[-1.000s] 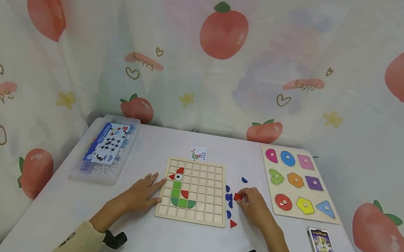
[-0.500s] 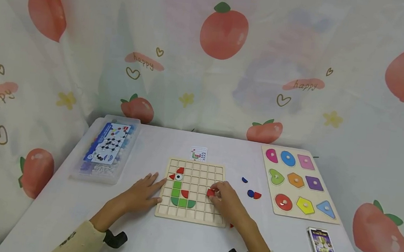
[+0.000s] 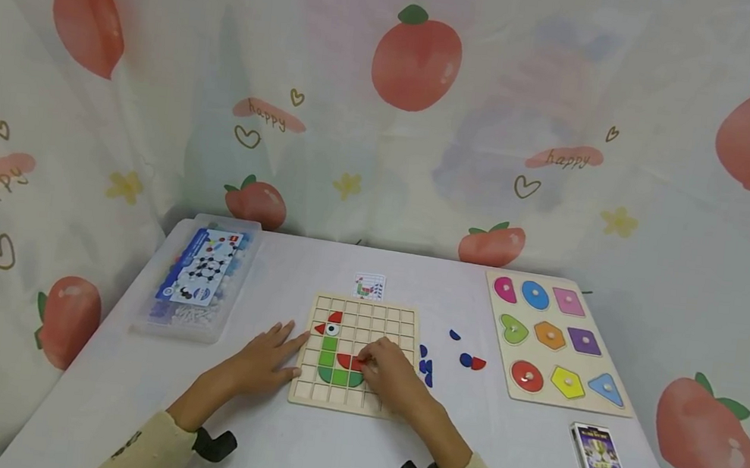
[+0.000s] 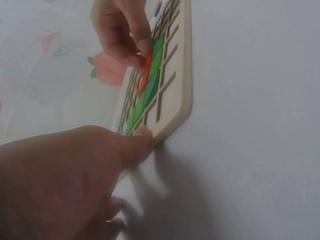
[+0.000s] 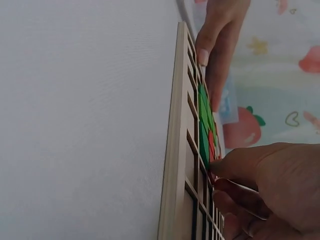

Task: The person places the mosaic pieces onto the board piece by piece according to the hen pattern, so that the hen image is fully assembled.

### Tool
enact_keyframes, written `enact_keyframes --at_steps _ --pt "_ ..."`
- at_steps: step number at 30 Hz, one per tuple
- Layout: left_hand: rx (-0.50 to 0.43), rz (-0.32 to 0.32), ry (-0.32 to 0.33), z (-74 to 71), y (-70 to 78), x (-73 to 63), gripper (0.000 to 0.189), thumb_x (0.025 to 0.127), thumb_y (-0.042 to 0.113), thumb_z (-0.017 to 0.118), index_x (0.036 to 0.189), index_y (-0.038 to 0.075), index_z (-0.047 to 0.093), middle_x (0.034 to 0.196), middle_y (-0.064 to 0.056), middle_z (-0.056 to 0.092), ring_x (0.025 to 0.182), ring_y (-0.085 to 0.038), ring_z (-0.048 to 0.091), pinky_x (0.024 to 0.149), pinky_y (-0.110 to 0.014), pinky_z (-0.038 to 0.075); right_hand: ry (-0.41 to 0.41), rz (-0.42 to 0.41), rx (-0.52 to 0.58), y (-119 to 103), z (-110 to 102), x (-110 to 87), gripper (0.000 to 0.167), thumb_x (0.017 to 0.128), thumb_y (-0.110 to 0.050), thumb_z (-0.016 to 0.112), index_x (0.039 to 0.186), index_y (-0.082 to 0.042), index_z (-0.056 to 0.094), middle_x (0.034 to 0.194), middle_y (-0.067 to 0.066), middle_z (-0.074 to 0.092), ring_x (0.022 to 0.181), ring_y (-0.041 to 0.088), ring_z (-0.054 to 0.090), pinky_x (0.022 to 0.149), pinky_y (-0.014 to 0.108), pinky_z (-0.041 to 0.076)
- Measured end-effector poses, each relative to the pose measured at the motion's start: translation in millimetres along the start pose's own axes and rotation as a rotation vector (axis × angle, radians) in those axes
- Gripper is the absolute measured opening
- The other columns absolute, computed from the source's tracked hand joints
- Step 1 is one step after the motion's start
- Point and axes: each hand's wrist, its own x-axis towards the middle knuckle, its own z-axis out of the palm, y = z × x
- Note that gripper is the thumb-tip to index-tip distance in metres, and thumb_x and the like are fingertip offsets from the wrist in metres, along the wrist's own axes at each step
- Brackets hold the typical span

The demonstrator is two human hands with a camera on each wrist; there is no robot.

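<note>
A wooden grid board [image 3: 399, 328] lies on the table with red, green and white eye pieces set in its left half. My right hand [image 3: 394, 381] pinches a small red piece [image 3: 357, 364] between thumb and fingertips, low over the board. It sits right beside a red quarter-circle [image 3: 344, 361], above the green bottom row; the fingers partly hide its shape. My left hand [image 3: 262, 359] rests at the board's left edge, fingers extended. In the left wrist view, that thumb [image 4: 137, 145] touches the board's rim.
Several blue pieces [image 3: 427, 369] lie right of the board, with a blue disc-like piece [image 3: 465, 360] and a red quarter-circle farther right. A pattern card [image 3: 368, 286] lies behind. A plastic case [image 3: 202, 277], shape puzzle [image 3: 500, 346] and card box [image 3: 601, 458] stand around.
My right hand has picked up the red piece beside the board and carried it left over the grid, next to the red quarter-circle. The left hand has stayed still.
</note>
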Motion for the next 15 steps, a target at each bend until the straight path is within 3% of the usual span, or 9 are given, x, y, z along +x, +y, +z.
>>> enact_keyframes --at_steps 8,11,15 --pt "-0.003 -0.002 0.01 -0.4 -1.3 -0.4 0.07 0.106 0.041 0.061 0.166 0.019 0.036 0.174 -0.019 0.024 0.161 -0.045 0.017 0.127 -0.065 0.022 -0.006 0.003 -0.038 -4 -4 0.5 0.013 0.101 -0.009 0.071 0.112 -0.008 0.077 0.112 0.003 0.064 0.105 0.017 0.059 0.097 0.039 0.058" --pt "-0.004 -0.003 0.014 0.0 -1.7 -0.1 0.07 0.106 0.041 0.062 0.166 0.019 0.036 0.174 -0.019 0.024 0.161 -0.045 0.017 0.127 -0.064 0.021 0.031 0.083 -0.039 1 -15 -3.3 0.015 0.101 -0.013 0.071 0.115 -0.01 0.076 0.114 0.004 0.064 0.102 0.018 0.06 0.093 0.039 0.058" --pt "-0.007 -0.004 0.016 -0.2 -1.0 -0.9 0.069 0.106 0.041 0.061 0.166 0.019 0.036 0.174 -0.019 0.024 0.161 -0.045 0.017 0.128 -0.064 0.021 0.11 0.268 -0.069 20 -39 -13.5 0.029 0.099 -0.019 0.075 0.126 -0.008 0.069 0.122 0.012 0.062 0.097 0.022 0.06 0.084 0.038 0.059"
